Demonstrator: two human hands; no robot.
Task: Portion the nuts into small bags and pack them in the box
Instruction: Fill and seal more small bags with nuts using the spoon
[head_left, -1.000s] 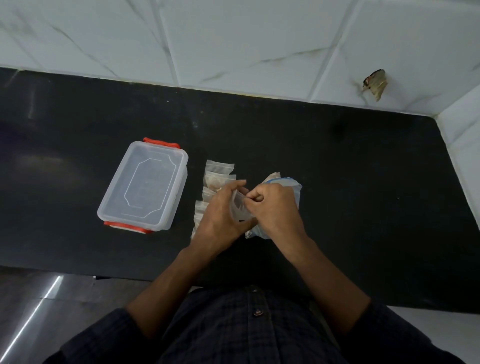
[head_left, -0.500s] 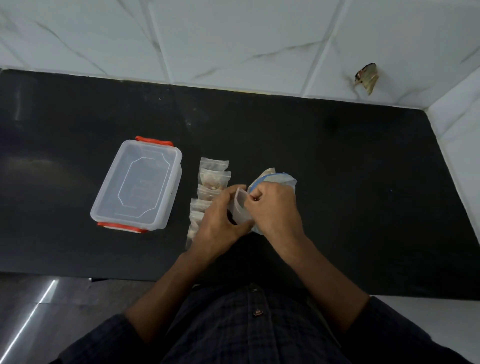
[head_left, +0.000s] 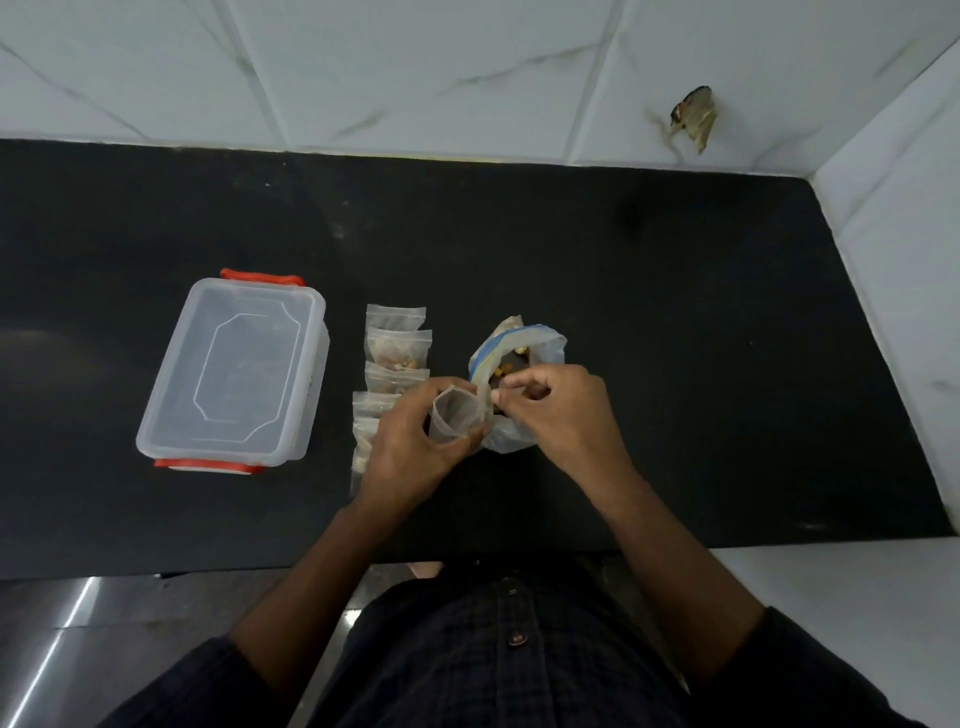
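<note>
Holding open an empty small bag (head_left: 456, 413), left hand (head_left: 410, 447) beside nut bag (head_left: 519, 364).

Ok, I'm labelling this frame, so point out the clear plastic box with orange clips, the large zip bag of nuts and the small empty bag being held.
Clear plastic box with orange clips (head_left: 234, 371), head view, lid centre.
Large zip bag of nuts (head_left: 545, 345), head view, far rim.
Small empty bag (head_left: 456, 410), head view, open mouth.

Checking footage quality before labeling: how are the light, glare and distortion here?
Head view: dim, even light; soft glare patch on the black counter at left; wide-angle bending of the counter edges; the hands look fairly sharp, and nuts inside the large bag are barely resolvable.
</note>
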